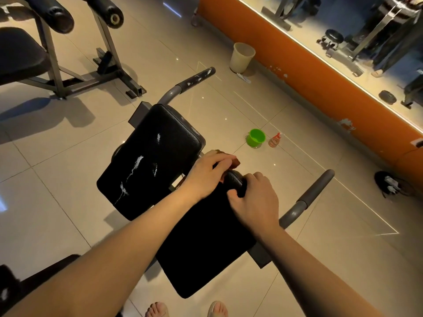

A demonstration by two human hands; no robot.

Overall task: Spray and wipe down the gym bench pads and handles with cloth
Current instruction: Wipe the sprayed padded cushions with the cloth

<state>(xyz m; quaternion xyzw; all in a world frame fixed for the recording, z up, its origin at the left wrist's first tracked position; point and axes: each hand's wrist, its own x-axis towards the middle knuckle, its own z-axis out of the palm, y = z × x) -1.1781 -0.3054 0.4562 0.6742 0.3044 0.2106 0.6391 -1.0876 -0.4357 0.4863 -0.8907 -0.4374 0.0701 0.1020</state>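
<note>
Two black bench pads sit side by side: the far pad point(158, 154) streaked with white foam, and the near pad point(206, 239) under my forearms. My left hand point(206, 177) holds a brown cloth point(233, 161) at the near pad's top edge. My right hand point(254, 200) grips that pad's top right corner. Grey handles stick out at the far side point(194, 80), flecked with foam, and at the right point(309, 197). A small spray bottle point(274, 140) stands on the floor.
A green bucket point(256, 138) stands beside the spray bottle. A cream bin point(241, 57) stands by the orange wall base point(320, 88) under a mirror. Another bench frame point(57, 65) stands at the upper left. My feet point(185, 310) show below on the tiled floor.
</note>
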